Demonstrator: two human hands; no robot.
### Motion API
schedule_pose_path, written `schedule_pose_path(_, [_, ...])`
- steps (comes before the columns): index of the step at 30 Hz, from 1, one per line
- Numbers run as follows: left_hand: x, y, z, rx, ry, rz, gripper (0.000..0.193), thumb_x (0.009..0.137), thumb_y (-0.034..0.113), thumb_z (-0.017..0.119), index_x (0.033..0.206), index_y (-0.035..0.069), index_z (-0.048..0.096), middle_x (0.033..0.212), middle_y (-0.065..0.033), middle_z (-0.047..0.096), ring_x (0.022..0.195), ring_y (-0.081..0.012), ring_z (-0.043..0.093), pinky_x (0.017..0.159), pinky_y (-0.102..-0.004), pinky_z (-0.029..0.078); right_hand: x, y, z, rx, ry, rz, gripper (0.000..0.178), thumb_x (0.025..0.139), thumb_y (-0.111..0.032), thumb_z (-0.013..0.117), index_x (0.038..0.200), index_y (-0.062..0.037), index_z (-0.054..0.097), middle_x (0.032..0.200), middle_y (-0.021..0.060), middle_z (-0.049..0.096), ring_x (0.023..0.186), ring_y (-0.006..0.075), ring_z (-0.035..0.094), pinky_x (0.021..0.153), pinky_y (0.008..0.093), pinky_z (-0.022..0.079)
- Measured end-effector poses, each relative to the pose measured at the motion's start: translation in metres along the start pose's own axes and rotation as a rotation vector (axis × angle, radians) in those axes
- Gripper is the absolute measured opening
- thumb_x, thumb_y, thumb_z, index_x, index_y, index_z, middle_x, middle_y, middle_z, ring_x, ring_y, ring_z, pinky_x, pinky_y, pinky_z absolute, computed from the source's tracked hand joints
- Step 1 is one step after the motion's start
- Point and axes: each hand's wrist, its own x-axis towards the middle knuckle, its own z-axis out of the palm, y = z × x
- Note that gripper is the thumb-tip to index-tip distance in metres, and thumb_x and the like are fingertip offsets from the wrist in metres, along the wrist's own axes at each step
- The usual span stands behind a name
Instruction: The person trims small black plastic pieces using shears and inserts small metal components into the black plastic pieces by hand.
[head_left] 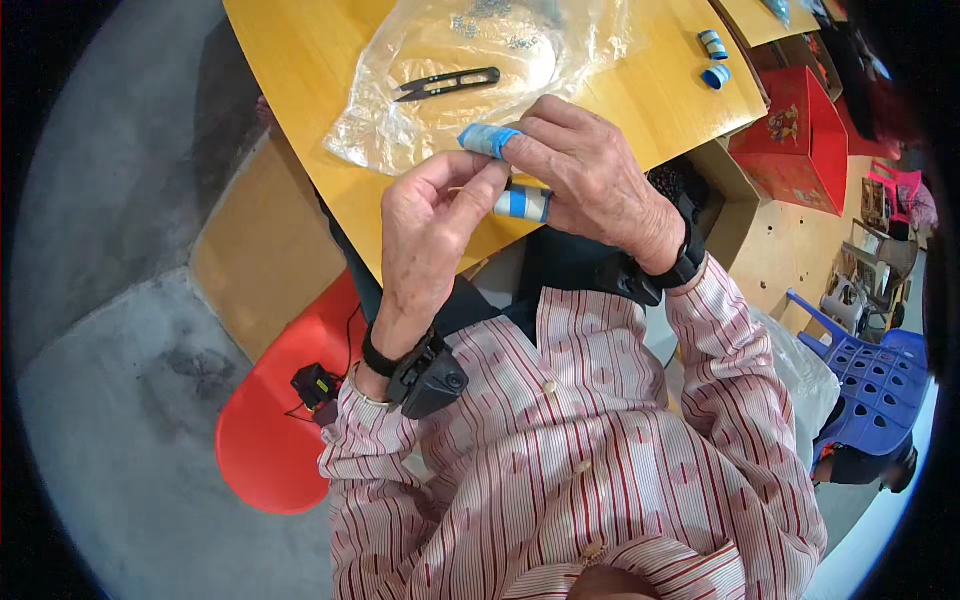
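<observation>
My left hand [428, 225] and my right hand [598, 172] meet above the near edge of the table. Both are closed, with fingertips pinched together at one spot; whatever sits between them is too small or hidden to name. Blue-and-white tape wraps the right index finger as a finger cover [487, 140]. A second finger cover [523, 204], striped blue and cream, is on the right thumb. Just beyond the hands, black thread snips [448, 84] lie on a clear plastic bag [375, 115]. Small silvery pieces [490, 8] are scattered at the far part of the bag.
The yellow table [300, 60] holds two more blue-and-white tape rolls [715, 76] at its right. A red box [795, 140] stands to the right, beside an open cardboard box [735, 190]. A red chair [270, 430] is at lower left, a blue plastic stool [870, 375] at far right.
</observation>
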Motion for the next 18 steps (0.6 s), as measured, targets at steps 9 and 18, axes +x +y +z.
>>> schedule_pose_path(9, [-0.009, 0.009, 0.0, -0.183, -0.077, -0.085, 0.027, 0.085, 0.007, 0.062, 0.107, -0.007, 0.059, 0.099, -0.0088, 0.063, 0.09, -0.0118, 0.059, 0.085, -0.0243, 0.044, 0.001, 0.003, 0.0, 0.239, 0.139, -0.026, 0.034, 0.067, -0.015, 0.073, 0.097, -0.0055, 0.059, 0.079, 0.0061, 0.059, 0.073, 0.0253, 0.055, 0.063, 0.0339, 0.048])
schedule_pose_path(18, [-0.012, 0.008, -0.006, -0.311, -0.095, -0.134, 0.026, 0.088, 0.01, 0.058, 0.108, -0.008, 0.059, 0.1, -0.0095, 0.063, 0.092, -0.0131, 0.058, 0.088, -0.0262, 0.044, -0.001, 0.004, 0.0, 0.258, 0.108, -0.022, 0.035, 0.066, -0.019, 0.074, 0.095, -0.0052, 0.059, 0.078, 0.0069, 0.059, 0.073, 0.0257, 0.055, 0.063, 0.0344, 0.048])
